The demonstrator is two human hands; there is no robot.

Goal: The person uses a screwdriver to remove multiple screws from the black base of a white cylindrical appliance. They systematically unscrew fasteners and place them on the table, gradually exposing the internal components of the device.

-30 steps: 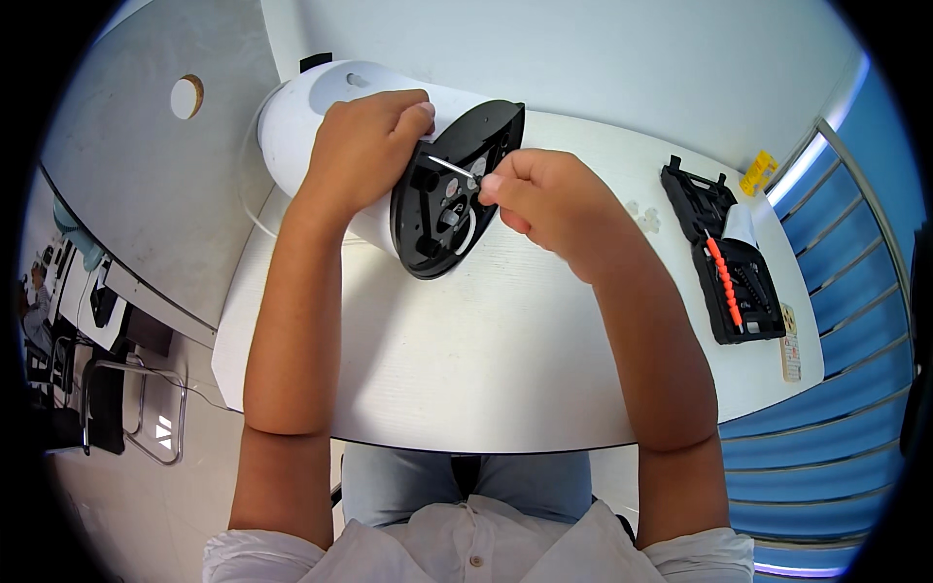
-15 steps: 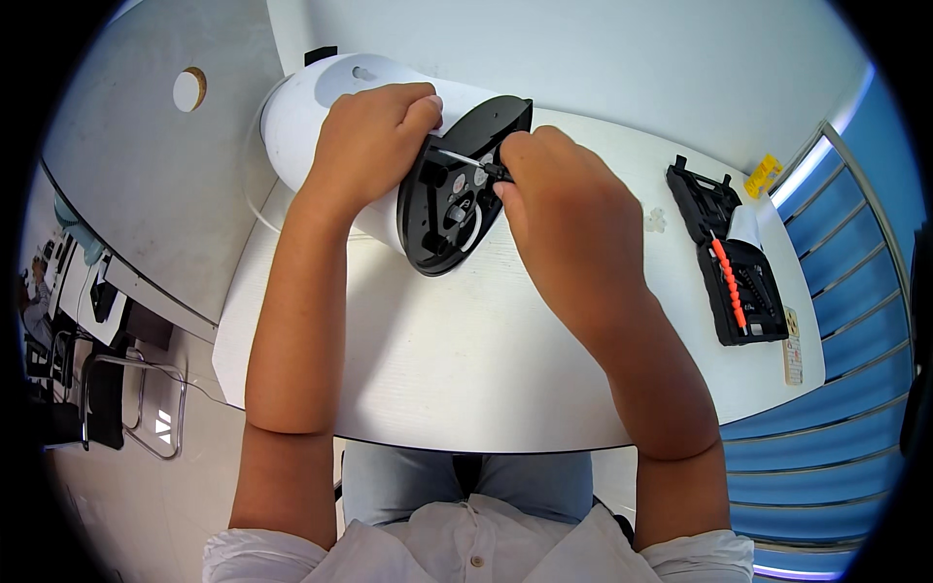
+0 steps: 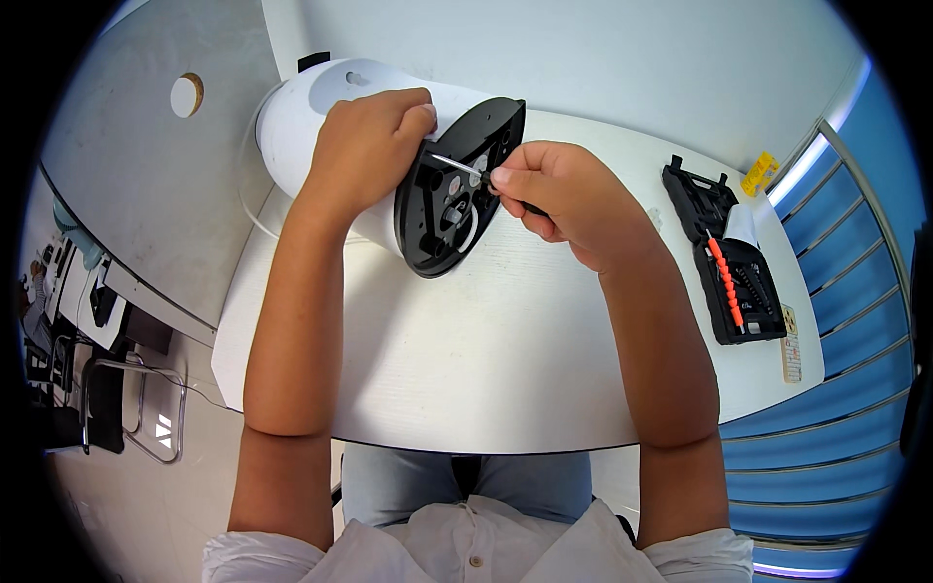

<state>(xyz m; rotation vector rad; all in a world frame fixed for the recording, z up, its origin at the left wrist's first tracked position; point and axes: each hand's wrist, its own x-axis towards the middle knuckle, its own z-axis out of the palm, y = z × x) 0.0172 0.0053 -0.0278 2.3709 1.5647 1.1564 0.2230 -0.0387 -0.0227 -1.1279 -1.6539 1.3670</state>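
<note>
A large white rounded appliance (image 3: 292, 131) lies on its side at the far left of the table. Its black oval base (image 3: 425, 243) faces right, showing recesses, round stickers and a white loop of cable. My left hand (image 3: 374, 141) is closed on the appliance beside the base's upper left edge; most of its fingertips are hidden. In my right hand (image 3: 559, 194) a screwdriver (image 3: 455, 165) is gripped by its dark handle. The metal shaft slants left across the base, its tip close to the base's left rim by my left hand. Whether the tip touches a screw is too small to tell.
On the table's right side lies an open black tool case (image 3: 743, 291) with an orange flexible shaft (image 3: 726, 282) on it. A yellow object (image 3: 760, 174) and a pale remote-like strip (image 3: 791, 345) are nearby. Metal railings (image 3: 855, 262) stand past the right edge.
My right hand has turned and shifted lower along the screwdriver, so more of the dark handle shows. My left hand and the appliance have hardly moved.
</note>
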